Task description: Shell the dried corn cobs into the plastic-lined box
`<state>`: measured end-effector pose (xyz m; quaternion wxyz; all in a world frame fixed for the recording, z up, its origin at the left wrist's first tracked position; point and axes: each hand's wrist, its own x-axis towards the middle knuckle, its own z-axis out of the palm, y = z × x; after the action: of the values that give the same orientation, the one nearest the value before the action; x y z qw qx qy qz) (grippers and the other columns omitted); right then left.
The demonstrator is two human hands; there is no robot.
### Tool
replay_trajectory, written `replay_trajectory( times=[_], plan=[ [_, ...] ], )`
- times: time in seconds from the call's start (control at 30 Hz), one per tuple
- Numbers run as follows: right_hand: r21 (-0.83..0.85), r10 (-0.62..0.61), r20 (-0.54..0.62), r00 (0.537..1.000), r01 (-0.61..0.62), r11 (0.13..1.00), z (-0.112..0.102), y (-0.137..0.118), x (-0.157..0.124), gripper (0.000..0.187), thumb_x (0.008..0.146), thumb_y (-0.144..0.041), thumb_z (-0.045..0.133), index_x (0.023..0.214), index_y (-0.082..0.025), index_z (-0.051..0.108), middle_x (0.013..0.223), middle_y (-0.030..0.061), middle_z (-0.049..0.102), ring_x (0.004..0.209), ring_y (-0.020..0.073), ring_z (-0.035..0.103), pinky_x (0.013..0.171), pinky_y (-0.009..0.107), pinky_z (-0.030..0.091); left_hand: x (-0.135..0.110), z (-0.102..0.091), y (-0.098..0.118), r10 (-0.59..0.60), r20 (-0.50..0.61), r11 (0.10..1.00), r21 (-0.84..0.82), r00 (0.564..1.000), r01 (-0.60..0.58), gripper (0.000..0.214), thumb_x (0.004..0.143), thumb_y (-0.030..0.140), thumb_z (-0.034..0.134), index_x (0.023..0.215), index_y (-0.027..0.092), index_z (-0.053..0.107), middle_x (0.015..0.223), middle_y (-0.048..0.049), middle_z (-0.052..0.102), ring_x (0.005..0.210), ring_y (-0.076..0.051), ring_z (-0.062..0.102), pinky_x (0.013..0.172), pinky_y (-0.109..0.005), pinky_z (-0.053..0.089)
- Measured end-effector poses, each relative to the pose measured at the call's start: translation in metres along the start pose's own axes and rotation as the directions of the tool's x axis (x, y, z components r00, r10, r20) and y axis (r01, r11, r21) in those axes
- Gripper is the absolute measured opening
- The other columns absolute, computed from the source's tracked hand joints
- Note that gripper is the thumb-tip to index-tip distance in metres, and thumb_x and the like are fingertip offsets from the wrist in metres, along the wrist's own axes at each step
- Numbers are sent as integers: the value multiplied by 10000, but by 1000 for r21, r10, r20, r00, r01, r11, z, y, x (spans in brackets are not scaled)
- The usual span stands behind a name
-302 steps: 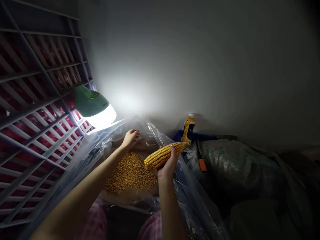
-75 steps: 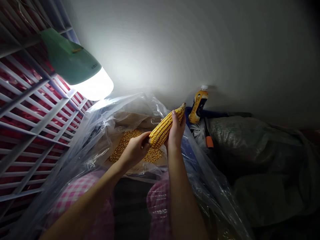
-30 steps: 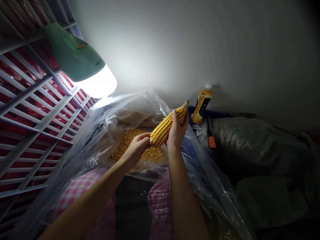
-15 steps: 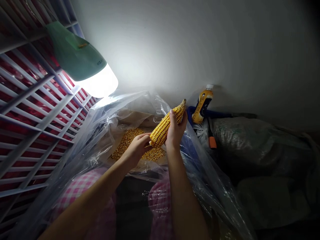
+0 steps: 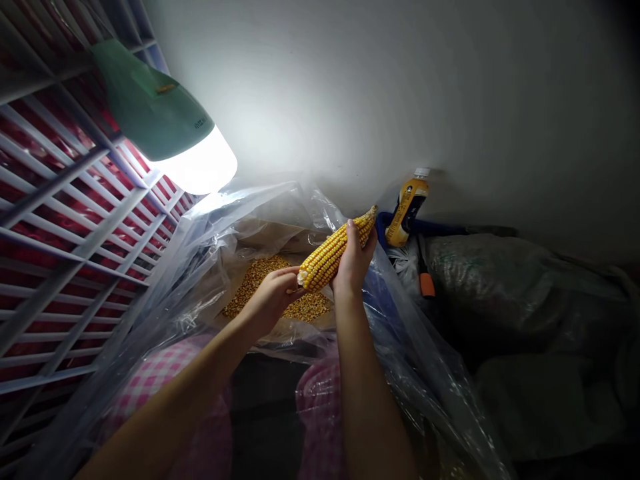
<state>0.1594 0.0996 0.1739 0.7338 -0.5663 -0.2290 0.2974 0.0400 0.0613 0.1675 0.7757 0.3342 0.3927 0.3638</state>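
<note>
One camera rides on the person's head, tilted forward and down. It looks closely over the left hand (image 5: 273,299) and right hand (image 5: 354,261) toward a grey wall (image 5: 400,100).

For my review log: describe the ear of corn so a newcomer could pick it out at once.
Under the glowing green lamp, clear plastic sheeting surrounds a heap of loose corn kernels. Just above that heap, the person's left hand and right hand grip the ear of corn, the only whole cob in view.
</note>
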Motion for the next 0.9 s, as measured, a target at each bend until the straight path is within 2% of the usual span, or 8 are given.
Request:
replay_trajectory(
  times=[0.1, 0.2, 0.27, 0.4, 0.53, 0.6, 0.7, 0.9],
  plan=[
    [35, 55, -19, 998, -54, 998, -3, 0, 2, 637, 695, -420, 564, 1255, -197, 357, 1195, 72, 496, 993, 166, 542, 850, 331, 450, -1, -4, 9, -6, 70, 989, 151, 998, -5, 323, 676, 212, 515, 969, 144, 633, 989, -56, 627, 888, -174, 557, 806, -294, 434],
    [59, 126, -31, 992, -124, 991, -6, 2, 5, 643, 689, -441, 561, 1249, -200, 357, 1191, 77, 494, 969, 172, 555, 820, 352, 466, -3, -6, 13, 78, 111, 923, 369, 991, -114, 459, 681, 284, 599, 1119, 153, 569, 1068, -65, 612, 984, -203, 538, 859, -287, 404],
    [49, 147, -32, 989, -145, 988, -8, 3, 7, 632, 697, -452, 544, 1245, -200, 357, 1181, 81, 498, 953, 175, 561, 801, 363, 475, -4, -6, 12, 142, 143, 872, 450, 980, -192, 519, 686, 301, 610, 1171, 137, 528, 1104, -81, 596, 1013, -217, 529, 860, -284, 403],
    [26, 124, -33, 992, -123, 992, -7, 2, 7, 591, 706, -446, 535, 1222, -201, 383, 1153, 75, 515, 943, 168, 565, 806, 362, 474, -4, -3, 5, 259, 155, 771, 561, 953, -301, 468, 735, 271, 533, 1183, 136, 514, 1074, -72, 604, 943, -207, 556, 818, -278, 417],
    [51, 83, -36, 996, -81, 995, -5, 0, 4, 588, 699, -416, 556, 1219, -199, 388, 1156, 66, 518, 955, 156, 560, 835, 340, 464, -2, -2, 2, 282, 108, 711, 644, 953, -283, 428, 726, 221, 473, 1133, 113, 547, 989, -66, 627, 883, -202, 566, 768, -270, 427],
    [54, 90, -35, 995, -88, 995, -5, 0, 5, 604, 699, -414, 554, 1233, -197, 372, 1168, 69, 512, 963, 159, 558, 839, 343, 463, -2, -1, 3, 286, 95, 717, 639, 953, -279, 447, 702, 187, 457, 1132, 112, 552, 999, -63, 628, 888, -199, 565, 782, -270, 422],
    [46, 134, -48, 990, -132, 990, -6, 2, 7, 624, 704, -429, 537, 1250, -193, 351, 1178, 82, 505, 961, 169, 561, 829, 360, 467, -3, 1, 7, 267, 83, 778, 570, 960, -266, 476, 668, 163, 447, 1128, 126, 564, 1043, -54, 625, 930, -200, 556, 811, -269, 412],
    [60, 111, -37, 993, -109, 992, -9, 0, 7, 635, 700, -426, 549, 1257, -198, 348, 1222, 80, 470, 1009, 166, 538, 859, 341, 448, -4, 6, 9, 197, 20, 871, 455, 980, -184, 435, 689, 304, 566, 1080, 114, 590, 1056, -70, 624, 968, -219, 542, 807, -262, 409]
  ],
)
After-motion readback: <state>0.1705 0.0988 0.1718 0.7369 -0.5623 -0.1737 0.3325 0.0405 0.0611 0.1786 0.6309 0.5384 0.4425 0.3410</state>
